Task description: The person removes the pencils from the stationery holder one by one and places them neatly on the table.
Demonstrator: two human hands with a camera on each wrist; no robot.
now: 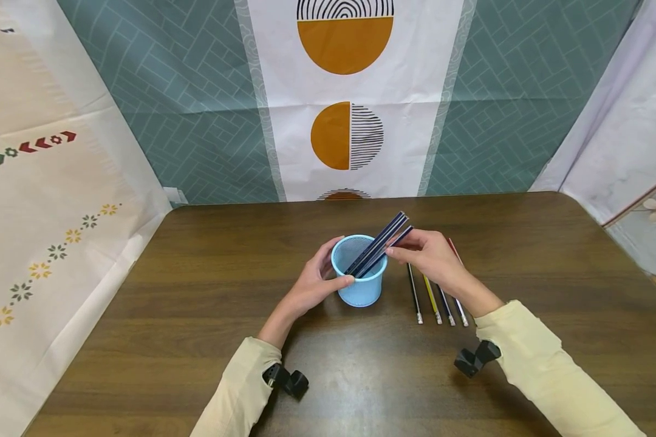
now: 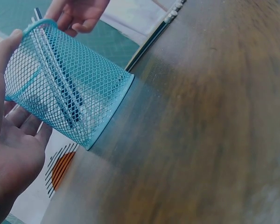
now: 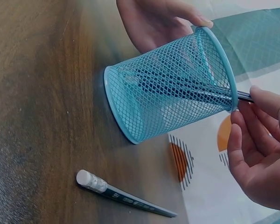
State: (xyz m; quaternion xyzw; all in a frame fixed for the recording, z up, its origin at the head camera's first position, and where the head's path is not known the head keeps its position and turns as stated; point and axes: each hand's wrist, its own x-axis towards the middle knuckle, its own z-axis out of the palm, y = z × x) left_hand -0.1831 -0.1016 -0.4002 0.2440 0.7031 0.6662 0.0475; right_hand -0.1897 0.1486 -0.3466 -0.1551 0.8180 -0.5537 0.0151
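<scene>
A light blue mesh pencil cup stands upright on the table, with dark pencils leaning in it toward the right. My left hand holds the cup from its left side, thumb at the rim and fingers around the far side. At the cup's right rim, my right hand pinches a dark pencil between thumb and fingers; its lower part is inside the cup. Through the mesh in the right wrist view, the pencils show as dark lines.
Right of the cup, several pencils lie side by side, eraser ends toward me: a black pencil, a yellow pencil and others partly under my right forearm. The brown wooden table meets a patterned cloth at its far edge.
</scene>
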